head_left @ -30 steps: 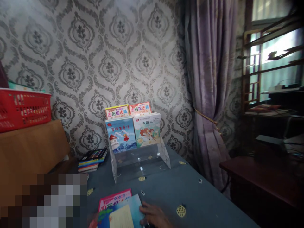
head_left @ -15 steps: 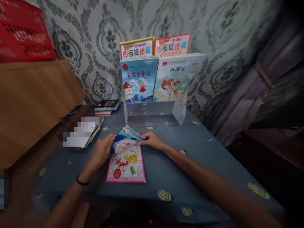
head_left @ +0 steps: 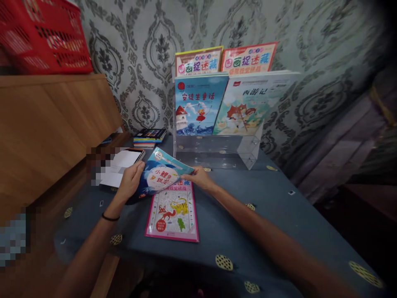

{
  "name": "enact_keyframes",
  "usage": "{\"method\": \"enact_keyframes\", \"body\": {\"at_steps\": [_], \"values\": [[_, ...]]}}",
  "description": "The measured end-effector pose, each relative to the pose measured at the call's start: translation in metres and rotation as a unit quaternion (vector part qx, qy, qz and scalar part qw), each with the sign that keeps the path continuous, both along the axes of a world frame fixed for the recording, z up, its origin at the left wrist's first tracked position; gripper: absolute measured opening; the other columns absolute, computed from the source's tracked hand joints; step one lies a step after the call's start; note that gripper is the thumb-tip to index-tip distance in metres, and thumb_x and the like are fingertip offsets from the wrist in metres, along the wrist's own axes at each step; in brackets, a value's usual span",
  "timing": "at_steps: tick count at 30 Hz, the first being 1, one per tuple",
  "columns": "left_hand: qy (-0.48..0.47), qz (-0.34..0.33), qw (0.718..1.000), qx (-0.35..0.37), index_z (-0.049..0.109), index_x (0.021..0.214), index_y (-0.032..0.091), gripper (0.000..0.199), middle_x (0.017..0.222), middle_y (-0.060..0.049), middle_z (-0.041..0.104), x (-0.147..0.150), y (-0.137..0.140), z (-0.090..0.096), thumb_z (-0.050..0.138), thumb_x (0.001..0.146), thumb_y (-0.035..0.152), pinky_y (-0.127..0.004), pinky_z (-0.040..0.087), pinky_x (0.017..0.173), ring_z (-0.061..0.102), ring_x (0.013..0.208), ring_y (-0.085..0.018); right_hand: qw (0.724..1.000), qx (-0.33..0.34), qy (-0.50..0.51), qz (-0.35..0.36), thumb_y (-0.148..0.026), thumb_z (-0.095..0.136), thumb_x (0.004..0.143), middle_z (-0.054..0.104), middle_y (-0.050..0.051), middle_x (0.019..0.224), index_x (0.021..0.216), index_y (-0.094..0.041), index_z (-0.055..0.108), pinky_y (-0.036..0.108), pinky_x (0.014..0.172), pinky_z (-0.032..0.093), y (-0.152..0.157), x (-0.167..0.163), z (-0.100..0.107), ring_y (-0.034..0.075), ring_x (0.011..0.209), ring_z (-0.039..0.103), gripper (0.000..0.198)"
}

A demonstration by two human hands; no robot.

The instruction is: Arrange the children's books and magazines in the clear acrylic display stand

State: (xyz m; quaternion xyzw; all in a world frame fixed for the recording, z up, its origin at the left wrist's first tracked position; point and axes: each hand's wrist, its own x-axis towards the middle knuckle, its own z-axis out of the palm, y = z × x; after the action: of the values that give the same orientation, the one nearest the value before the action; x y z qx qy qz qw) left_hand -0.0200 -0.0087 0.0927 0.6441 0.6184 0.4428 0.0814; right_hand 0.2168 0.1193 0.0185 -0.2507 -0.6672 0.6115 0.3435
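Observation:
Between my two hands is a thin blue picture book [head_left: 163, 176], tilted with its front cover facing me. My left hand [head_left: 132, 181] is closed on its left edge, and my right hand [head_left: 198, 178] pinches the upper right corner. Beneath it a pink-edged picture book [head_left: 173, 217] lies flat on the table, its top partly covered by the blue one. Behind stands a clear acrylic book stand [head_left: 248, 151], bearing a blue storybook [head_left: 200, 105] and a pale green storybook [head_left: 248, 109] in front. Two more books rise behind those, a yellow-edged one [head_left: 198, 62] and a red-edged one [head_left: 249, 59].
A blue cloth with pineapple prints covers the table [head_left: 263, 236]. Left of my hands lie books with a white cover [head_left: 119, 167], partly blurred out. Farther back is a small book stack [head_left: 149, 136]. A red basket [head_left: 66, 37] sits on a wooden cabinet [head_left: 56, 124].
The blue book has lifted slightly and turned flatter toward me, so more of its cover shows. Both hands still hold it. The view has shifted, moving the scene rightward.

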Motion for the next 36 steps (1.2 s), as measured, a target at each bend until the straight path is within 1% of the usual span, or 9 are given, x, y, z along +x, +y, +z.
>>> {"method": "enact_keyframes", "body": {"at_steps": [7,15,18,23,25,28,30,33,36], "values": [[-0.018,0.025,0.998,0.055,0.035,0.064,0.023,0.035,0.060,0.004,0.033,-0.013,0.001,0.012,0.038,0.095,0.039,-0.026,0.031,0.056,0.035,0.060,-0.013,0.998,0.054,-0.018,-0.023,-0.058,0.084,0.058,0.053,-0.004,0.050,0.052,-0.015,0.063,0.024,0.051,0.033,-0.011,-0.026,-0.009,0.008,0.051,0.041,0.048],[-0.072,0.046,0.985,0.153,0.039,0.062,0.022,0.043,0.060,0.004,0.037,-0.014,0.005,0.035,0.048,0.093,0.049,-0.025,0.032,0.057,0.036,0.060,-0.012,0.991,-0.025,0.130,-0.025,-0.063,0.076,0.071,0.069,-0.001,0.069,0.073,-0.017,0.071,0.026,0.064,0.048,-0.035,-0.039,0.013,0.013,0.063,0.059,0.046],[-0.213,0.035,0.966,0.144,0.046,0.062,0.020,0.044,0.061,0.004,0.045,-0.005,0.015,0.021,0.058,0.087,0.054,-0.024,0.036,0.059,0.041,0.062,-0.012,0.982,-0.085,0.166,-0.028,-0.064,0.077,0.070,0.067,-0.002,0.067,0.074,-0.019,0.069,0.025,0.062,0.049,-0.044,-0.037,0.023,0.012,0.059,0.058,0.047],[-0.455,0.017,0.891,0.005,0.067,0.085,0.016,0.042,0.075,-0.001,0.068,0.011,0.029,-0.041,0.068,0.077,0.057,-0.031,0.051,0.077,0.063,0.078,-0.018,0.964,-0.206,0.150,-0.070,-0.065,0.083,0.061,0.054,-0.007,0.053,0.067,-0.019,0.059,0.019,0.041,0.036,-0.056,-0.020,0.012,0.007,0.044,0.044,0.053],[-0.412,0.041,0.909,-0.038,0.068,0.085,0.014,0.040,0.077,-0.004,0.070,0.010,0.029,-0.066,0.064,0.080,0.054,-0.034,0.052,0.080,0.065,0.080,-0.020,0.963,-0.230,0.110,-0.081,-0.067,0.084,0.057,0.048,-0.008,0.048,0.061,-0.019,0.053,0.017,0.035,0.026,-0.059,-0.011,-0.001,0.005,0.040,0.037,0.058],[-0.202,0.082,0.974,-0.065,0.067,0.095,0.014,0.034,0.083,-0.006,0.071,0.005,0.026,-0.092,0.054,0.087,0.044,-0.039,0.052,0.087,0.066,0.085,-0.022,0.964,-0.243,0.061,-0.089,-0.070,0.084,0.052,0.047,-0.007,0.045,0.057,-0.019,0.051,0.018,0.032,0.026,-0.060,0.000,-0.019,0.005,0.039,0.038,0.061],[-0.054,0.077,0.993,-0.071,0.063,0.116,0.014,0.037,0.103,-0.011,0.072,0.004,0.025,-0.102,0.051,0.089,0.037,-0.044,0.049,0.098,0.066,0.102,-0.025,0.963,-0.253,0.039,-0.080,-0.069,0.083,0.053,0.052,-0.005,0.047,0.058,-0.018,0.054,0.018,0.032,0.030,-0.059,0.003,-0.025,0.007,0.040,0.043,0.059],[0.095,0.040,0.988,-0.113,0.053,0.134,0.013,0.047,0.140,-0.018,0.058,0.006,0.025,-0.110,0.048,0.093,0.034,-0.050,0.037,0.113,0.049,0.136,-0.029,0.961,-0.267,0.018,-0.069,-0.061,0.082,0.062,0.057,-0.002,0.049,0.060,-0.018,0.056,0.019,0.032,0.033,-0.056,0.004,-0.025,0.008,0.040,0.048,0.050],[0.194,0.020,0.966,-0.168,0.046,0.143,0.013,0.051,0.156,-0.018,0.043,0.012,0.026,-0.109,0.040,0.098,0.036,-0.056,0.027,0.119,0.030,0.150,-0.031,0.958,-0.279,0.006,-0.060,-0.056,0.080,0.068,0.059,-0.001,0.050,0.061,-0.017,0.058,0.018,0.033,0.036,-0.054,0.004,-0.023,0.008,0.040,0.051,0.045]]}}
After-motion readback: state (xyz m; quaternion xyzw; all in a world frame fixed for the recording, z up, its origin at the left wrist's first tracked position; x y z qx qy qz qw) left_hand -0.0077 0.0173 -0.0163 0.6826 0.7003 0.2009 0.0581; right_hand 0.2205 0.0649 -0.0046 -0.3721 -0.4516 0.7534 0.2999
